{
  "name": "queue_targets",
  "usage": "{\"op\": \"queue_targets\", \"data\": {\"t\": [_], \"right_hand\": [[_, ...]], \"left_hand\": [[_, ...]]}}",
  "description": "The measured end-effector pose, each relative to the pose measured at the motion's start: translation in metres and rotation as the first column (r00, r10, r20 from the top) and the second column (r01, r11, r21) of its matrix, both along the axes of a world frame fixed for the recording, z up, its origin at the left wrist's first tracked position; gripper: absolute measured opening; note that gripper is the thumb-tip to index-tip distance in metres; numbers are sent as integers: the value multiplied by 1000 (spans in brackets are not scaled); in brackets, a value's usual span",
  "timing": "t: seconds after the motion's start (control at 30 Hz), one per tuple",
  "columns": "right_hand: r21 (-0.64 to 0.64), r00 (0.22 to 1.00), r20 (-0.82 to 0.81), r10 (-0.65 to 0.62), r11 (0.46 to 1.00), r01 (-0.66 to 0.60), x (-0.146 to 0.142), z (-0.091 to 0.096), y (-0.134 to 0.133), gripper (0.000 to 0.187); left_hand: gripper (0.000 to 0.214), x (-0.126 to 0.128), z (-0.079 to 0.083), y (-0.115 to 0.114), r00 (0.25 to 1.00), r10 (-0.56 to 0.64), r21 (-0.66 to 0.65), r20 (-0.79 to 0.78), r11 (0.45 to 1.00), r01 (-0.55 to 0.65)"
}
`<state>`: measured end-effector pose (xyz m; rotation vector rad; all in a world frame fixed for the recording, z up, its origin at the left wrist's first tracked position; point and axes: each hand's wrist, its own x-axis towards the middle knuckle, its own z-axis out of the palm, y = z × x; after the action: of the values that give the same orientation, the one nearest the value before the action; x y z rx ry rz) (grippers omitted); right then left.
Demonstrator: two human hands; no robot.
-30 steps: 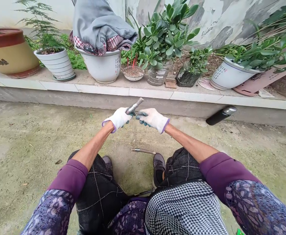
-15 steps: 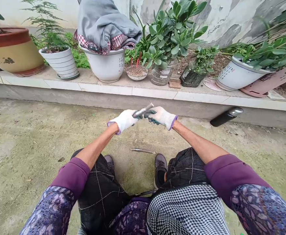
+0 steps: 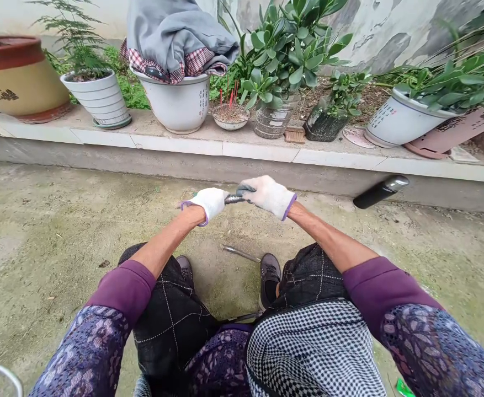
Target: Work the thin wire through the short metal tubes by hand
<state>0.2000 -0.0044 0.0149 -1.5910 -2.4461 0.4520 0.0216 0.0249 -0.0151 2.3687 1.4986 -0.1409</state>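
My left hand (image 3: 212, 202), in a white work glove with a dark palm and purple cuff, is closed around one end of a short silvery rod (image 3: 234, 199). My right hand (image 3: 266, 196), gloved the same way, closes over the rod's other end. Only a short, ridged-looking stretch shows between them; the rod lies nearly level, and its ends are hidden by the gloves. A thinner grey rod (image 3: 240, 253) lies on the concrete between my shoes, one end close to the right shoe (image 3: 270, 269).
Ahead runs a low tiled ledge (image 3: 175, 144) lined with several potted plants. Grey clothing (image 3: 175, 36) covers a white pot. A black flask (image 3: 380, 192) leans against the ledge at right. A checked black-and-white cloth (image 3: 312, 347) lies over my lap.
The silvery rod has turned from slanting up to the right to nearly level. My right hand has moved over its far end and now grips it. The view has shifted slightly.
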Motion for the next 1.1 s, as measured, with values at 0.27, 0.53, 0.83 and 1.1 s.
{"op": "queue_targets", "data": {"t": [0.27,0.53,0.83,1.1], "right_hand": [[-409,902,-350,-252,907,95,17,-16,17,16],[-143,999,-17,46,989,-48,-18,-15,-9,18],[-223,970,-213,-120,972,71,29,-3,13,18],[-173,997,-63,-54,984,43,-3,-17,-4,21]], "left_hand": [[30,-3,20,-21,952,27,-218,305,975,42],[27,-8,4,-5,964,170,-62,204,985,-161],[30,8,9,-25,982,-109,-113,156,985,127],[28,3,13,-7,959,138,-65,248,990,-126]]}}
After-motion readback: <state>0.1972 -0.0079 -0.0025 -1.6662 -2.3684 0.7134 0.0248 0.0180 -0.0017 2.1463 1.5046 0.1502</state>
